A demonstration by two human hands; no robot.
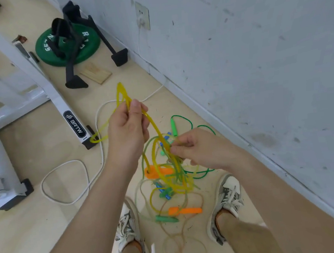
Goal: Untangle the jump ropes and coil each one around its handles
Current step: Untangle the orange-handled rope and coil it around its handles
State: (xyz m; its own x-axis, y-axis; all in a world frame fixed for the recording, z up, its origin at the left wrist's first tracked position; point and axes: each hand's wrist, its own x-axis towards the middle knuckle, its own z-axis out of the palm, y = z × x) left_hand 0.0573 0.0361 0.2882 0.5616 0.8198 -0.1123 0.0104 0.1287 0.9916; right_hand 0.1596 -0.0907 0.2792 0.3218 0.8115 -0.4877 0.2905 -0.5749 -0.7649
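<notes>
Yellow rope (158, 133) is pinched high by the left hand (128, 128); the right hand (196, 148), lower, is closed on strands of the tangle (171, 179) hanging above the floor (49, 229). A white frame (57, 100) reads "BRTW".

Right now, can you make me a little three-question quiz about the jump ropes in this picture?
1. True or false: both hands grip the yellow rope.
2. Which hand is higher: A) left hand, B) right hand?
3. Fill in: the two fat handles in the tangle, one near the right hand and one between the shoes, are ____.

Key: 1 true; 2 A; 3 orange.
</notes>
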